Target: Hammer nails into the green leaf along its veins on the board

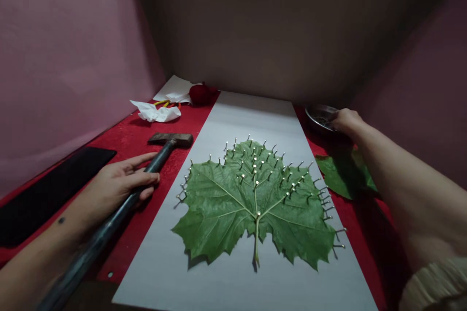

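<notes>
A large green leaf (226,204) lies on a long white board (146,277). Nails (254,170) stand along much of its edge and down its central vein. My left hand (126,180) is wrapped loosely round the handle of a hammer (171,140), left of the board, its head resting on the red surface. On the far right, my right hand (346,120) reaches over the rim of a metal bowl (310,115) with small dark pieces inside. Its fingertips are hidden in the bowl, so what they hold cannot be seen.
A second green leaf (337,175) lies below my right forearm. On the red table (124,136) are a black flat object (54,194) at left, crumpled white paper (158,112) with yellow and orange pieces, and a red bundle (200,94) behind. Walls rise around the table.
</notes>
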Available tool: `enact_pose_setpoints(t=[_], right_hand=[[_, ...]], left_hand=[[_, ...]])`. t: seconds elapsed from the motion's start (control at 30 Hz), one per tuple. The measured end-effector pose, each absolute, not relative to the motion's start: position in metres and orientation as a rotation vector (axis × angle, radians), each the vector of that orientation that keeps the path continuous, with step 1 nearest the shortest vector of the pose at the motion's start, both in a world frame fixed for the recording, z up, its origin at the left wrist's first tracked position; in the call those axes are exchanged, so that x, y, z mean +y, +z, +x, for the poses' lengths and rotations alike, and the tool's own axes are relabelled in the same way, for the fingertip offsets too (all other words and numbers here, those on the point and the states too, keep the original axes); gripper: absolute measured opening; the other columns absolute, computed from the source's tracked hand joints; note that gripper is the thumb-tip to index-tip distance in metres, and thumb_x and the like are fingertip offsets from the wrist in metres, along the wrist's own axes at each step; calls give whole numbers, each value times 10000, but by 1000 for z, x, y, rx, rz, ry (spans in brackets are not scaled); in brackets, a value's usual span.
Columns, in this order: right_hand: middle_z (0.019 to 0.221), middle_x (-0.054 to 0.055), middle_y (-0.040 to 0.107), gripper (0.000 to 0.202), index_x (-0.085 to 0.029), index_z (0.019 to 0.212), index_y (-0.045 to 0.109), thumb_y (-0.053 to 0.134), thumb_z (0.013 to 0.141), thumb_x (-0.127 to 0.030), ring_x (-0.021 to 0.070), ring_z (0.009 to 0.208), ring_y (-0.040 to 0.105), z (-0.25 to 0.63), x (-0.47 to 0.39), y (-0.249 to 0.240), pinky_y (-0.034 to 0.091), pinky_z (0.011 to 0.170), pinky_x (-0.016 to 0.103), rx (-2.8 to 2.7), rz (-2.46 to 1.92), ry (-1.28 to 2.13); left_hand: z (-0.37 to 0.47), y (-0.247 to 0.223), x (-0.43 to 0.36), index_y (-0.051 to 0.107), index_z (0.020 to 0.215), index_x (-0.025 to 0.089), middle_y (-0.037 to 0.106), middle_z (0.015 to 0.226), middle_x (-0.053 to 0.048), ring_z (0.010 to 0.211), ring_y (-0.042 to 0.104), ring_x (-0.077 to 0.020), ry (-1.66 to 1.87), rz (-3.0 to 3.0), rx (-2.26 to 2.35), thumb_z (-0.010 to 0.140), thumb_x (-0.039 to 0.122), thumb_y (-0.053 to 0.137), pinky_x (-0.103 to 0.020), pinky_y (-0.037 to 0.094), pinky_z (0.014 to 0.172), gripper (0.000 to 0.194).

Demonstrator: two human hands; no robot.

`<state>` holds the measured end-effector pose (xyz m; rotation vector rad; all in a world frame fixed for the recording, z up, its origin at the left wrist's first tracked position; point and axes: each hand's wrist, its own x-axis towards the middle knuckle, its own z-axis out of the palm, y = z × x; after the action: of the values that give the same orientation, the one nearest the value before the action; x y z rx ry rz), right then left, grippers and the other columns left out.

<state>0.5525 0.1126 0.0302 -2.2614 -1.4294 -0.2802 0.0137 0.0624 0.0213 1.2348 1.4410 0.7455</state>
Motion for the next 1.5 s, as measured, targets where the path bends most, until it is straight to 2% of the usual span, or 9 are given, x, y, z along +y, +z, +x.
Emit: enact_pose_setpoints(t=[0.13, 0.3, 0.43, 0.53, 0.7, 0.83, 1.07, 1.33, 1.5], right_hand=[[773, 178, 638, 261, 16, 759, 707, 664, 605, -190, 194, 771, 585, 545, 99, 46, 342, 631, 383, -1202, -2370, -171], [647, 104, 611, 273, -13, 761, 708, 666, 633, -251, 114, 639, 506, 528, 74, 67, 344, 631, 354, -1144, -2215, -108], [554, 13, 528, 376, -22, 1013, 669, 572, 758, -280, 65, 487, 422, 499, 44, 75, 337, 537, 308, -1173, -1973, 18], [610, -34, 523, 504, -160, 1242, 539, 585, 770, -330, 63, 453, 432, 470, 14, 72, 349, 483, 264, -1235, -1739, 187], [615, -24, 507, 234, -179, 862, 661, 652, 719, -364, 86, 502, 450, 436, -23, 58, 430, 502, 275, -1118, -1266, 552], [694, -2, 568, 273, -191, 911, 689, 720, 654, -279, 99, 573, 505, 435, -38, 51, 454, 550, 283, -1103, -1175, 730], [714, 27, 594, 171, -200, 811, 735, 668, 740, -341, 106, 610, 523, 427, -63, 51, 439, 521, 249, -1338, -1317, 763], [662, 0, 639, 266, -200, 877, 704, 765, 639, -303, 87, 555, 548, 408, -73, 34, 465, 509, 217, -1309, -1483, 799], [628, -14, 622, 206, -181, 753, 638, 777, 616, -248, 66, 492, 526, 404, -75, 34, 434, 439, 186, -1292, -1386, 760]], left_hand=[[14, 22, 61, 390, 1370, 132, 530, 450, 38, 405, 452, -115, 757, 1234, 1397, 685, 272, 678, -208, 355, 402, 756], [16, 24, 60, 394, 1363, 113, 524, 436, 47, 393, 442, -107, 766, 1250, 1355, 688, 251, 670, -200, 344, 394, 742], [16, 25, 58, 413, 1350, 108, 526, 434, 49, 371, 420, -92, 768, 1252, 1355, 678, 239, 683, -183, 315, 377, 736], [15, 23, 57, 415, 1355, 106, 537, 448, 41, 384, 439, -99, 781, 1259, 1343, 675, 226, 686, -191, 329, 385, 741], [15, 22, 57, 418, 1359, 113, 526, 448, 43, 379, 423, -92, 788, 1272, 1314, 687, 222, 671, -189, 311, 379, 727], [18, 25, 54, 417, 1355, 94, 513, 436, 48, 376, 427, -96, 779, 1280, 1326, 682, 219, 670, -193, 323, 380, 730], [20, 27, 56, 440, 1350, 169, 554, 470, 42, 386, 445, -98, 782, 1230, 1403, 666, 210, 692, -181, 326, 375, 730], [22, 28, 56, 432, 1355, 112, 548, 474, 26, 430, 491, -122, 782, 1240, 1429, 648, 198, 701, -198, 383, 399, 761], [25, 31, 57, 435, 1355, 124, 560, 475, 15, 425, 488, -114, 772, 1205, 1496, 653, 175, 685, -177, 377, 381, 747]])
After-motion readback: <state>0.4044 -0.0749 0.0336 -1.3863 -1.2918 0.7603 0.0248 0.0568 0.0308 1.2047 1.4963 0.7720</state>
